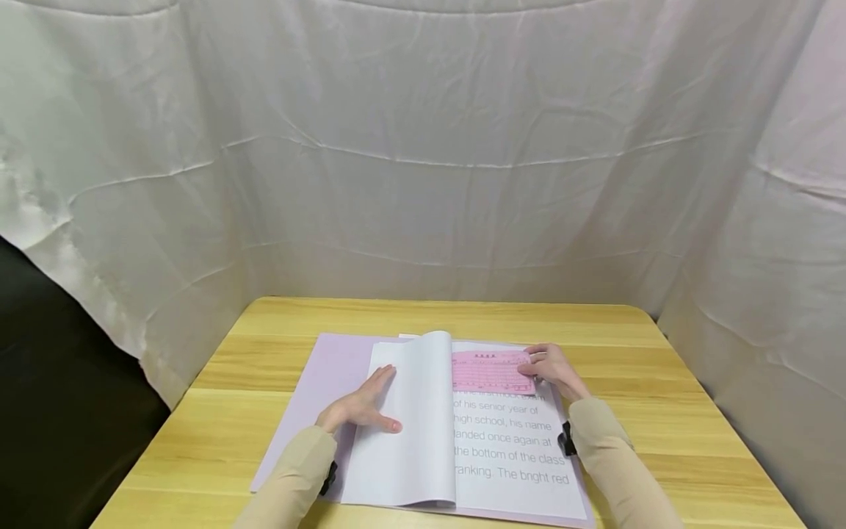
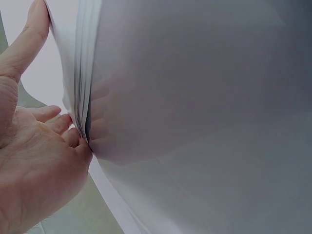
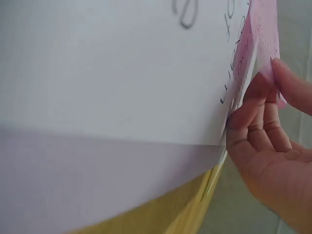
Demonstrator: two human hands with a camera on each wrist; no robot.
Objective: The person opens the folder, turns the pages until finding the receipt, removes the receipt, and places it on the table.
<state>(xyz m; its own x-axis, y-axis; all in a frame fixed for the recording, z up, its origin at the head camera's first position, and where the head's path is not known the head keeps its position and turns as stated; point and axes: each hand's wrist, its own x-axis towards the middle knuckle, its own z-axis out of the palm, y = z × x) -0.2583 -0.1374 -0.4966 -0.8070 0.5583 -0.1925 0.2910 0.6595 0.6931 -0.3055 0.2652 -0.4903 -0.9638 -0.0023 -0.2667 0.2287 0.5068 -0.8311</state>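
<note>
A bundle of white paper sheets (image 1: 414, 441) lies spread in a lilac folder (image 1: 311, 389), its left-hand leaves curled over near the middle. My left hand (image 1: 363, 404) rests on these turned leaves, thumb and fingers spread; the left wrist view shows the fingers at the edge of the stacked sheets (image 2: 84, 63). On the right, a printed page (image 1: 509, 448) with large text faces up. A pink printed slip (image 1: 485, 371) lies across the top of that page. My right hand (image 1: 554, 369) pinches its right end between thumb and fingers, also visible in the right wrist view.
The folder lies on a yellow wood-grain table (image 1: 218, 411) near its front edge. A pale curtain (image 1: 423, 162) hangs behind the table and on both sides. Something black (image 1: 59, 397) stands at the left. Each wrist wears a dark strap device (image 1: 566, 439).
</note>
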